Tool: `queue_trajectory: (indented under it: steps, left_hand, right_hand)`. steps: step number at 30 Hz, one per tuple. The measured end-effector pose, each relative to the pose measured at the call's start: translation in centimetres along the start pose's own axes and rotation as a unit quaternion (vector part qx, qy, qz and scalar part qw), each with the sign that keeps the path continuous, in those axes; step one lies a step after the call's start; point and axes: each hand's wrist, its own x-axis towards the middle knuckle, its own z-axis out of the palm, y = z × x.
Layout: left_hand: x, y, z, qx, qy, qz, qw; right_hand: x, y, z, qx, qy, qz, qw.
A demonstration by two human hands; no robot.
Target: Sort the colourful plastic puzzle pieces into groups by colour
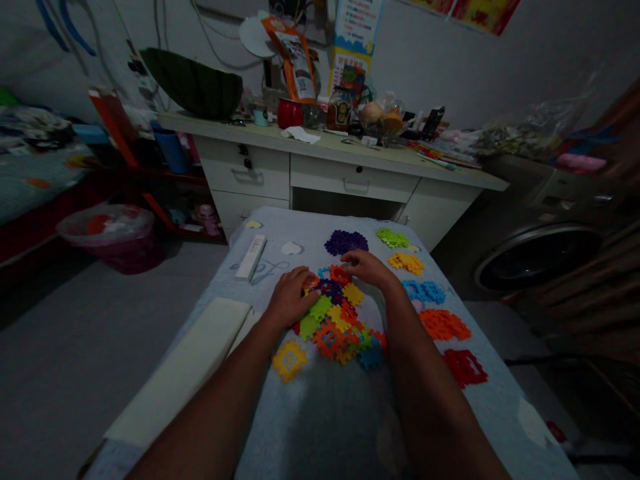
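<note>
A mixed pile of plastic interlocking blocks [333, 320] in several colours lies on the cloth-covered table. My left hand [293, 298] rests on the pile's left side, thumb and fingers apart, touching purple blocks [330, 289] and orange ones. My right hand [369, 268] hovers at the pile's upper right, near a red block [341, 274], its fingers bent and apart with nothing visible between them. Just beyond is a heap of purple blocks [347, 242]. A yellow window-patterned block [289, 361] lies alone at the near left of the pile.
Down the right side lie sorted heaps: green [393, 238], yellow [407, 263], blue [424, 291], orange [445, 325] and red [465, 367]. A white power strip [251, 258] and a folded pale pad [185, 367] are at left. Behind stands a cluttered desk [355, 152].
</note>
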Motion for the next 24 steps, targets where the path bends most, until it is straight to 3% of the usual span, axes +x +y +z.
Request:
queue_trajectory:
  steps: [5, 13, 21, 24]
  left_hand:
    - [-0.1, 0.2, -0.2, 0.002, -0.011, 0.023, 1.0]
    - [-0.1, -0.2, 0.0, -0.021, -0.012, 0.002, 1.0]
    - [0.0, -0.4, 0.0, -0.062, -0.014, 0.043, 0.997]
    - [0.0, -0.6, 0.2, -0.071, -0.005, 0.039, 0.997]
  right_hand:
    - [0.1, -1.3, 1.2, -0.097, -0.071, -0.01, 0.993]
    - [-0.5, -3.5, 0.2, -0.069, -0.179, -0.016, 0.981]
    - [-0.7, -4.0, -1.2, -0.021, -0.216, 0.015, 0.976]
    - [-0.6, -3.9, -1.1, -0.005, -0.196, 0.008, 0.981]
